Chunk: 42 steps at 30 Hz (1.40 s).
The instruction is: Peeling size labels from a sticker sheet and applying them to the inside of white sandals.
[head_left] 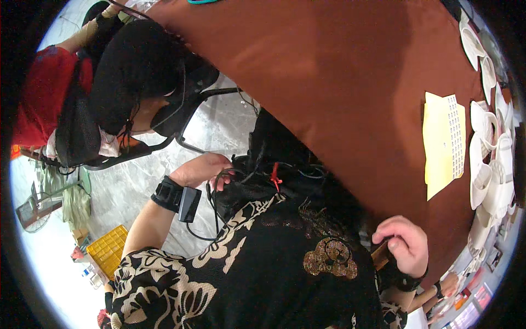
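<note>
My left hand (211, 169) is beside my lap, its fingers closed around a thin black cable (212, 200). A black strap with a small grey box (189, 204) circles that wrist, and the cable loops down from it. Across my lap more dark cords lie tangled with a red tie (275, 174). By the table's near edge, my right hand (406, 244) has its fingers curled inward. Whatever they hold, if anything, is hidden. Next to that hand a brown strip (380, 255) shows, and a black band wraps its wrist.
A brown-covered table (329, 71) slants across the right, bearing yellow sheets (441, 143) with a printed strip. White shoes (482, 181) line its far right side. At left, a person in red (41, 98) sits on a black-framed chair (159, 145). A yellow crate (108, 248) stands on the floor.
</note>
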Tool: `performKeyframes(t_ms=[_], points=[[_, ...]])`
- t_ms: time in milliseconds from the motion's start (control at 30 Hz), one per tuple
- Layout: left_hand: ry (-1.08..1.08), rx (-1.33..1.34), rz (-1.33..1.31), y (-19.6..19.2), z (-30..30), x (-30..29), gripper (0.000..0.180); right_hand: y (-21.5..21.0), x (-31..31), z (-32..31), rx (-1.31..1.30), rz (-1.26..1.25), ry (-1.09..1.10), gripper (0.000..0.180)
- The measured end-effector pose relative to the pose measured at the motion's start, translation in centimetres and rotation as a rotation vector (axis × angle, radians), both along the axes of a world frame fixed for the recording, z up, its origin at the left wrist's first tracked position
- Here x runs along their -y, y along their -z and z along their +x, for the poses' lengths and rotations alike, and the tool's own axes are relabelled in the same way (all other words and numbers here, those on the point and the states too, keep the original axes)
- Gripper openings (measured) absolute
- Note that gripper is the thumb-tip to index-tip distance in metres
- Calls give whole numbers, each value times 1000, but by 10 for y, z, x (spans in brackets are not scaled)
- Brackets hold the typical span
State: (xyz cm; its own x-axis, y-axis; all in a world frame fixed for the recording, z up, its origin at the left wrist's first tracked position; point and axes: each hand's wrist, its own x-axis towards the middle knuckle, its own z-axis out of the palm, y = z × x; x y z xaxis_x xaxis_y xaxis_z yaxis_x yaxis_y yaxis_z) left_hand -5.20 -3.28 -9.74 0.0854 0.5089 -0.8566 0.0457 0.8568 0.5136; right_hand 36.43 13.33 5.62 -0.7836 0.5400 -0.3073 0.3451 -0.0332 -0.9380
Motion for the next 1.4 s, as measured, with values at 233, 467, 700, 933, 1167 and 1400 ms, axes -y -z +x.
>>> performKeyframes(t_ms=[233,467,700,933,1167,1400], points=[[40,94,94,-17,9,5,27,-7,-11,-72,-136,69,-147,20],[53,29,139,-24,13,5,28,42,-7,-140,-82,114,-341,17],[-13,128,178,-21,13,3,22,145,33,-148,-43,189,-379,22],[-47,234,175,-24,26,-2,17,199,15,-197,-248,-510,-325,40],[-6,272,247,-34,48,2,15,199,21,-236,-98,-622,-701,32],[302,-31,492,-40,47,22,17,187,31,-238,-69,-443,-964,23]])
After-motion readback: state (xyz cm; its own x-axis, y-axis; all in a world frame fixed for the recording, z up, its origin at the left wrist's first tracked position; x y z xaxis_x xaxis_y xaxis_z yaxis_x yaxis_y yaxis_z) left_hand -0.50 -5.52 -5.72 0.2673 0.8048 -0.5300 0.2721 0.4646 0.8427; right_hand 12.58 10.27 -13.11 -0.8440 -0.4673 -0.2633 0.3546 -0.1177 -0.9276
